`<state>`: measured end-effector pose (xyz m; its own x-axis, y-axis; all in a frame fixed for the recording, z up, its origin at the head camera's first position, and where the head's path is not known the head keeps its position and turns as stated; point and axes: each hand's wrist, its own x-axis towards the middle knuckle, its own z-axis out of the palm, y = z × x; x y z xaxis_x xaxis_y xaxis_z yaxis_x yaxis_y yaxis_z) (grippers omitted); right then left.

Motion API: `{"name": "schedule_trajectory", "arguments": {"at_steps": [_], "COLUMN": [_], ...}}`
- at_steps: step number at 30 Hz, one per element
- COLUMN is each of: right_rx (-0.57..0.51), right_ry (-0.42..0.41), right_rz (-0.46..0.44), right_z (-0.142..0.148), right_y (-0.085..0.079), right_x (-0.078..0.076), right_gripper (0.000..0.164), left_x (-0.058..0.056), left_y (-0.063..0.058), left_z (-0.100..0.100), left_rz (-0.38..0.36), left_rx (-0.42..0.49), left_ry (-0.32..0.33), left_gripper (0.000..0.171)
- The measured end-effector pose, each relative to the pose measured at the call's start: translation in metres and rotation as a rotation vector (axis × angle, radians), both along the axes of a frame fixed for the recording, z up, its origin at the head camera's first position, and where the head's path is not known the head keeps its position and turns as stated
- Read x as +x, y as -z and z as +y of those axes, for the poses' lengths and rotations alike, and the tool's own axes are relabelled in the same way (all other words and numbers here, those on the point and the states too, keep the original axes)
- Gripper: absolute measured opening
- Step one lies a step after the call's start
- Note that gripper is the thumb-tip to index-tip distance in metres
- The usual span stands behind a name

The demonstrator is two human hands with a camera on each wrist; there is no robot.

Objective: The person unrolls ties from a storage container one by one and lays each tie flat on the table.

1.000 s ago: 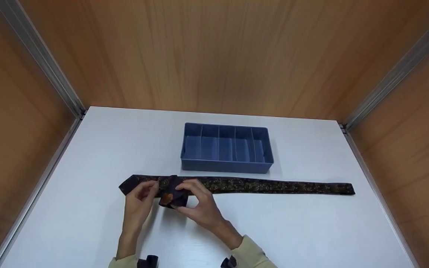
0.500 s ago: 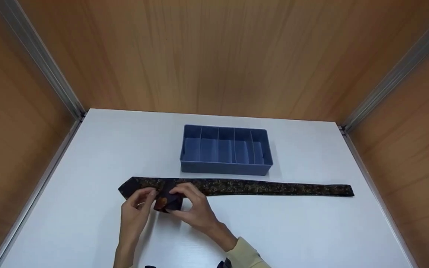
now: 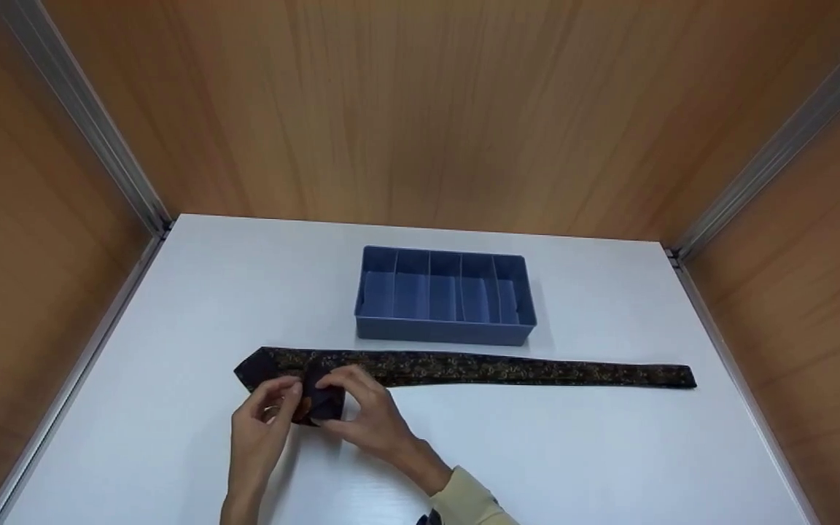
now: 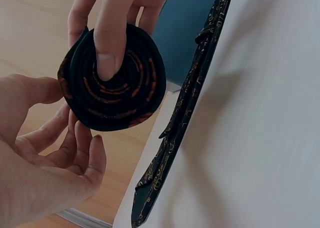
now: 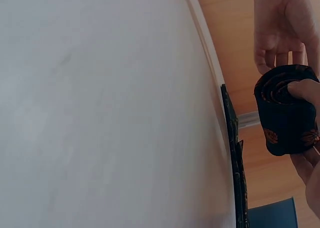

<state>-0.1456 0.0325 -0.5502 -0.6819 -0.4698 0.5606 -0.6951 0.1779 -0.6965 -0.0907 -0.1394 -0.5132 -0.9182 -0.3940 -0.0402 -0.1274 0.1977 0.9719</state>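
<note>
A dark necktie with orange flowers, wound into a tight roll (image 3: 327,403), is held up over the table. My right hand (image 3: 375,424) grips the roll between thumb and fingers; in the left wrist view a digit presses on the spiral end of the rolled necktie (image 4: 127,118). At its left side is my left hand (image 3: 256,434), thumb and forefinger pinching the outer edge. In the left wrist view the left hand's other fingers (image 4: 87,158) are curled below the roll. Behind both hands a second, gold-patterned dark necktie (image 3: 507,370) lies stretched out flat, partly hidden by them.
A blue tray (image 3: 445,330) with several narrow compartments stands just beyond the flat necktie. The white table (image 3: 573,452) is bounded by a wooden back wall (image 3: 420,109) and side walls with metal corner rails.
Both hands and the rolled necktie have shifted left and nearer to the body, off the flat necktie's middle. The left hand's fingertips now meet the roll's edge. The flat necktie and tray stay put.
</note>
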Motion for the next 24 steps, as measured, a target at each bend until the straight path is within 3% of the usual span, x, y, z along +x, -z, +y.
{"name": "schedule_trajectory", "arguments": {"at_steps": [6,24], "right_rx": [0.047,0.068], "right_ry": [-0.004,-0.059], "right_rz": [0.007,0.001], "right_z": [-0.008,-0.030], "right_y": [0.002,0.005], "right_x": [0.001,0.001], "right_gripper": [0.041,0.046], "left_x": [0.006,0.016], "left_y": [0.002,0.011], "left_z": [-0.003,-0.017], "left_rz": [0.008,-0.078], "left_rx": [0.014,-0.054], "left_ry": [-0.021,-0.066], "left_gripper": [0.024,0.029]}}
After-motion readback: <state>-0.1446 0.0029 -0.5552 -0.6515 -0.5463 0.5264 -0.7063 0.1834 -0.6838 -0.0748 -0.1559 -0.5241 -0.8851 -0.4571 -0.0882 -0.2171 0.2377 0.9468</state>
